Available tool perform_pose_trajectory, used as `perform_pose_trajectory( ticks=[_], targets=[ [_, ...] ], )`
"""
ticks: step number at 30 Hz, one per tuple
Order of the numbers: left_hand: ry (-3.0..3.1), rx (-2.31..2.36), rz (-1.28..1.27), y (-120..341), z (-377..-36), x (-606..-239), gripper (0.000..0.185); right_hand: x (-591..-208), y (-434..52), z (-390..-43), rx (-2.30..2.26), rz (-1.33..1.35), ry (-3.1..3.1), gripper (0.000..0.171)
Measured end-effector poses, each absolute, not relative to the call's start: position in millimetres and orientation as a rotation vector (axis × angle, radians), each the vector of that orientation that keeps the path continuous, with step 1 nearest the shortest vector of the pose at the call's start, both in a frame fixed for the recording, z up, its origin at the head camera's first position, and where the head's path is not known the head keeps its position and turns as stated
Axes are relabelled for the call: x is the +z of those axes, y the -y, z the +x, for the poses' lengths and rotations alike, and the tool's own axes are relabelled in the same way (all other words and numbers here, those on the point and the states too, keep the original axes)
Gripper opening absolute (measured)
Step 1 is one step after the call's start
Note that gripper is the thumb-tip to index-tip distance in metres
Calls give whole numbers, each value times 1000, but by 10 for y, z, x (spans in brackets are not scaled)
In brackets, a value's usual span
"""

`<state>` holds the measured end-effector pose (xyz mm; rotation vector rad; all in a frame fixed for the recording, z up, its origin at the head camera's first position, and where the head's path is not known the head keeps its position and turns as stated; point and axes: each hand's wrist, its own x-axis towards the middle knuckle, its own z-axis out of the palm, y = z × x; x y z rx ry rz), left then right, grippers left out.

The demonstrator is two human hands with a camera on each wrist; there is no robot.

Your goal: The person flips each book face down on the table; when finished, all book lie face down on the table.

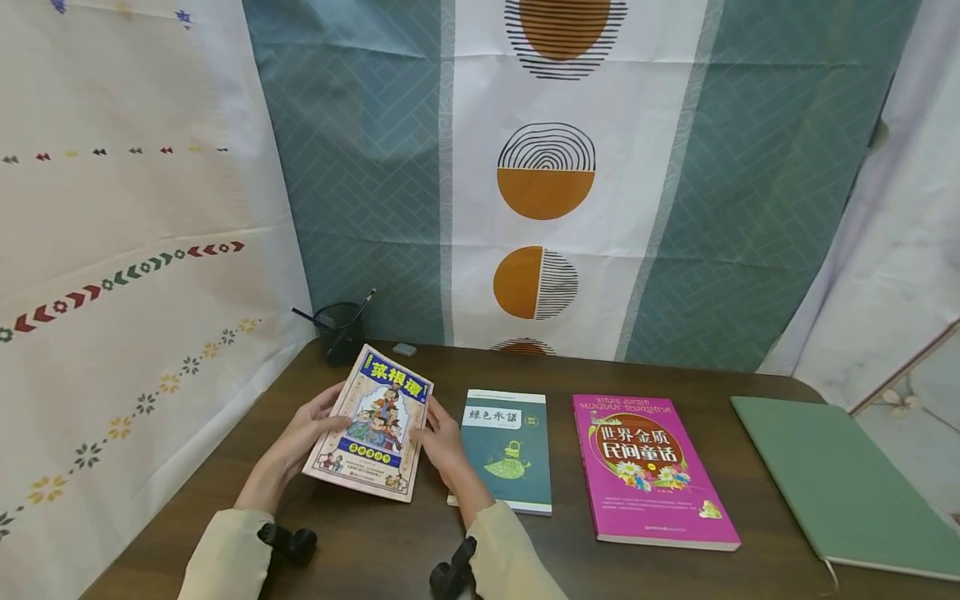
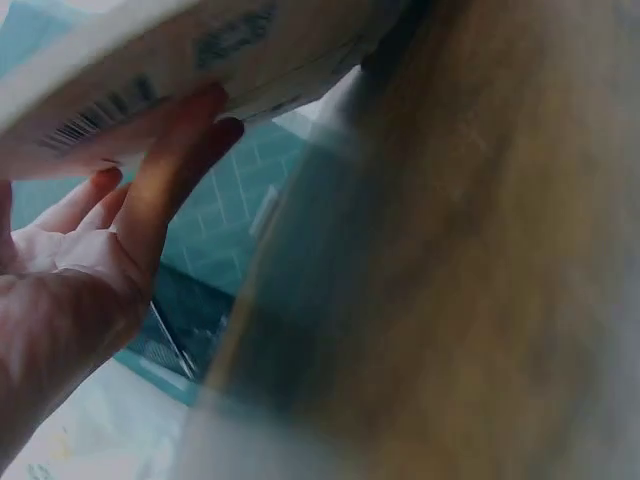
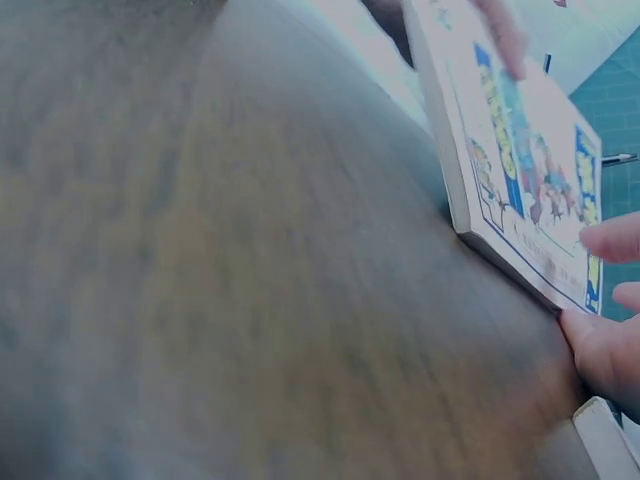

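Note:
A comic-style book (image 1: 381, 421) with a blue-and-cream cover and yellow title is held tilted above the left part of the table. My left hand (image 1: 303, 429) grips its left edge, thumb on the cover; in the left wrist view its fingers reach under the back cover, near a barcode. On the opposite edge, my right hand (image 1: 444, 442) holds the book with its thumb on the front. Just behind the right hand lies a teal-green book (image 1: 517, 429), its lower left partly covered by that hand and forearm.
To the right lie a pink book (image 1: 652, 512) and a large green notebook (image 1: 840, 483), both flat on the brown table (image 1: 360, 542). At the back left stands a black pen holder (image 1: 339, 340) with pens, beside a small grey-blue block (image 1: 405, 350). Curtains rise behind.

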<state>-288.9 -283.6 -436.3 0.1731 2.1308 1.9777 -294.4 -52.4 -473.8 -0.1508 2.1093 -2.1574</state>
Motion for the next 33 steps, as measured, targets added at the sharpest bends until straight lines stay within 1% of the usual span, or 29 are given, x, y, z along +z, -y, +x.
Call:
perform_pose_trajectory(
  ticks=[8, 12, 15, 23, 30, 33],
  targets=[
    [-2227, 2001, 383, 2615, -2912, -4160, 66, -4713, 482, -3043, -2210, -239, -2007, 66],
    [-2318, 1894, 536, 2457, -2968, -4060, 62, -4694, 422, -3096, -2271, -266, -1836, 62],
    [-2354, 1801, 615, 2320, -2997, -3982, 62, -4661, 362, -3111, -2276, -281, -1744, 62],
    [-2399, 1628, 708, 1957, -2972, -3895, 68, -4565, 233, -3165, -2209, -334, -1694, 69],
    [-2302, 1676, 725, 1699, -2905, -3930, 67, -4417, 120, -3158, -2186, -362, -1687, 70],
    [-2258, 1684, 717, 1607, -2872, -3959, 70, -4358, 68, -3141, -2171, -362, -1720, 70]
  ],
)
